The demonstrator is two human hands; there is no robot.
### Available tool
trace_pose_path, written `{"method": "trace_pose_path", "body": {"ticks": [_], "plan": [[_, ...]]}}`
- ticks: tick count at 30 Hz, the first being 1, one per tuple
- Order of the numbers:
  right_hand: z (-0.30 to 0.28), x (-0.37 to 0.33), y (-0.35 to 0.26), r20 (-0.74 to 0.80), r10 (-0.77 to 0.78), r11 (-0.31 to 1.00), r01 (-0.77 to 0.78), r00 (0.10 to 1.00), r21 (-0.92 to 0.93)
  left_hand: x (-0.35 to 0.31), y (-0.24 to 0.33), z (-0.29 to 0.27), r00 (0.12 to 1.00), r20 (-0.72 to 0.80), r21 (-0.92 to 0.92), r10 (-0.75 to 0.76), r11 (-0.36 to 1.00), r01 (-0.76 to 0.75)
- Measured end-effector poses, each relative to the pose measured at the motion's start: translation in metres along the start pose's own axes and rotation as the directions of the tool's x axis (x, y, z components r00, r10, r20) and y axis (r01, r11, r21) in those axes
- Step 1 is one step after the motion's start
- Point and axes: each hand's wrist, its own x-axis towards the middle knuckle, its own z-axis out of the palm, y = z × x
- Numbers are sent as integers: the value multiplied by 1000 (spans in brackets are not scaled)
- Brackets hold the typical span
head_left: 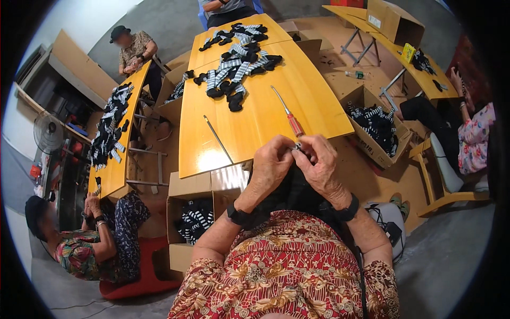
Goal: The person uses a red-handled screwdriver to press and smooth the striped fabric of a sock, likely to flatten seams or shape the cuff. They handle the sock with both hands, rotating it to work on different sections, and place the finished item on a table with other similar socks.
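In front of my chest, just past the near edge of the table, my left hand and my right hand are close together. The fingers of both pinch a small black-and-white knitted piece, mostly hidden by the fingertips. Right beyond them a screwdriver with a red handle lies on the table, its curved metal shaft pointing away. Left of my hands, a thin metal rod lies at a slant near the table's front edge. Farther back is a heap of black-and-grey striped knitted pieces resembling socks.
Cardboard boxes with striped knits stand at the left and right of the table. People sit at side tables on the left and right; another person sits at the far end. A fan stands far left.
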Motion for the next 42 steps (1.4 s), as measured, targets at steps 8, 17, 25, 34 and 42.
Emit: {"method": "trace_pose_path", "body": {"ticks": [8, 17, 25, 34, 42], "plan": [[-21, 3, 14, 321, 206, 969, -239, 924, 68, -11, 13, 6, 993, 79, -131, 83, 989, -72], [-26, -9, 2, 479, 244, 969, -225, 843, -98, -30, 10, 1, 995, 98, -116, 24, 993, -12], [-4, -20, 25, 277, -7, 935, 104, 961, -338, -27, -2, 22, 986, -39, 164, 162, 974, -153], [17, -17, 23, 173, 4, 979, 32, 985, -202, -27, -23, 17, 927, 151, -613, -343, 703, 360], [11, -16, 40, 526, 414, 444, -669, 743, 597, -24, -24, 16, 985, -124, -85, -122, 990, 112]]}}
